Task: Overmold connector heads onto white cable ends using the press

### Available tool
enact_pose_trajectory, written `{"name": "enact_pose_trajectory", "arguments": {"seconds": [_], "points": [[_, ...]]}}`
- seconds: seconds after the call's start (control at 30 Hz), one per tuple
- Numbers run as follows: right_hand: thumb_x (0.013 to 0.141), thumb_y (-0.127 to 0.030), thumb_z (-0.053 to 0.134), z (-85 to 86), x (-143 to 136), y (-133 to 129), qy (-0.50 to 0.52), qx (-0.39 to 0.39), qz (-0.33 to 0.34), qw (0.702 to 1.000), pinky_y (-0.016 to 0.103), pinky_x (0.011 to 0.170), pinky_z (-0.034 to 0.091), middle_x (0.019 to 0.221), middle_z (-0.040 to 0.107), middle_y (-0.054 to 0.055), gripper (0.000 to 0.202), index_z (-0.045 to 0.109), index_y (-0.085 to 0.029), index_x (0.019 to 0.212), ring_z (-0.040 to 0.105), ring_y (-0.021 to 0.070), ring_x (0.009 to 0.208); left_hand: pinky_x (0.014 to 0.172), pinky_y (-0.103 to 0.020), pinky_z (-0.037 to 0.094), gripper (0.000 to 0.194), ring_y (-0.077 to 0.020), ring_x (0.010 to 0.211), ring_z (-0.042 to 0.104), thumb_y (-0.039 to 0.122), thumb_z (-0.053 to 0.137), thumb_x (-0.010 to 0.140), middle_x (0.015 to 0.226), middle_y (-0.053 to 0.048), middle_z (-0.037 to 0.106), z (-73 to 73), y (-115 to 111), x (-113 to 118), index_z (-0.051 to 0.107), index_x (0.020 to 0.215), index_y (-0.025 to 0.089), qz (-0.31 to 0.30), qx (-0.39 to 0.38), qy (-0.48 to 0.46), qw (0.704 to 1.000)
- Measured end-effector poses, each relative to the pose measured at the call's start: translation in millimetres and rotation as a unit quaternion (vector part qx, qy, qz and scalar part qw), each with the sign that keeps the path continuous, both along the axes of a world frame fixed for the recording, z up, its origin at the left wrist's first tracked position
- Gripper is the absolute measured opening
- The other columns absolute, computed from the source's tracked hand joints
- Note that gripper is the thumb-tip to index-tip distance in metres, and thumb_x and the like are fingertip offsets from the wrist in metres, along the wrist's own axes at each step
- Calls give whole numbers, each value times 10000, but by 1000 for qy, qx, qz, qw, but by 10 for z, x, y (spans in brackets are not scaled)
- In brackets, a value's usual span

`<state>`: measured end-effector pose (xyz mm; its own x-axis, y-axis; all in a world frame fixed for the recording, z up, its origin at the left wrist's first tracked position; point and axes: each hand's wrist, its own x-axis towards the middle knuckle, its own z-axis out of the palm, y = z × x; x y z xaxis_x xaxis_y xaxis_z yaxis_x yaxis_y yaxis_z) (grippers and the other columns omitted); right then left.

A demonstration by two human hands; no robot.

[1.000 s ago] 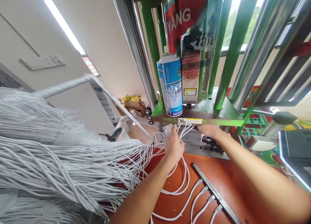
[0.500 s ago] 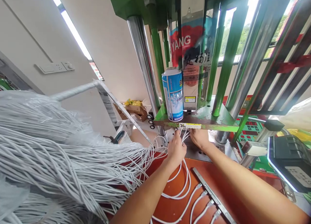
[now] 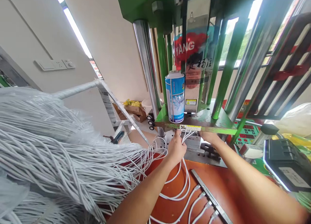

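Note:
My left hand (image 3: 177, 148) is closed around several white cables (image 3: 188, 137) just below the green machine's plate (image 3: 213, 128). The cables run up to the metal mould under the plate and loop down below the hand. To their right is my right hand (image 3: 211, 137), apart from the cables, its fingertips hidden beneath the plate's edge. A dark clamp or handle (image 3: 210, 150) sits just below it on the metal bed (image 3: 194, 155). A metal bar (image 3: 212, 198), with several cable plugs set along it, lies on the orange surface (image 3: 177, 180).
A large bundle of white cables (image 3: 73, 165) fills the left side, partly under plastic film. A blue and white spray can (image 3: 175, 97) stands on the plate. Steel columns (image 3: 147, 62) rise at both sides. A black box (image 3: 286, 165) is at the right.
My right hand has moved right, away from the cables, exposing the mould area and the dark part below it. My left hand stays on the cables. The view has shifted slightly.

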<state>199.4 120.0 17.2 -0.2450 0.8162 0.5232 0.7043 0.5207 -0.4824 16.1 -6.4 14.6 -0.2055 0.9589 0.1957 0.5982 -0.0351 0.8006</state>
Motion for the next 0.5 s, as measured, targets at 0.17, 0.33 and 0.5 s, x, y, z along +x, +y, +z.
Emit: {"name": "enact_pose_trajectory", "arguments": {"seconds": [0.17, 0.33, 0.5], "points": [[1006, -406, 637, 3, -44, -164, 65, 19, -32, 997, 420, 898, 588, 1276, 646, 90, 336, 634, -195, 1267, 662, 215, 1051, 976, -388, 481, 564, -220, 949, 659, 43, 702, 722, 904, -4, 613, 211, 29, -33, 499, 1221, 209, -27, -14, -130, 991], [1074, -413, 450, -252, 67, -868, 130, 53, -49, 989, 407, 857, 565, 1059, 655, 70, 291, 599, -174, 1147, 649, 208, 953, 712, -372, 583, 477, -188, 688, 685, 331, 752, 793, 892, -47, 655, 404, -391, -140, 502, 1160, 155, -169, -128, -288, 934], [1072, -427, 344, -367, 107, -1570, 115, 59, -53, 990, 424, 867, 516, 1029, 622, 93, 301, 558, -217, 1083, 607, 254, 973, 435, -187, 311, 491, -43, 420, 352, 556, 720, 858, 625, 2, 578, 347, -1069, -180, 637, 984, 88, -279, -261, -489, 784]]}}
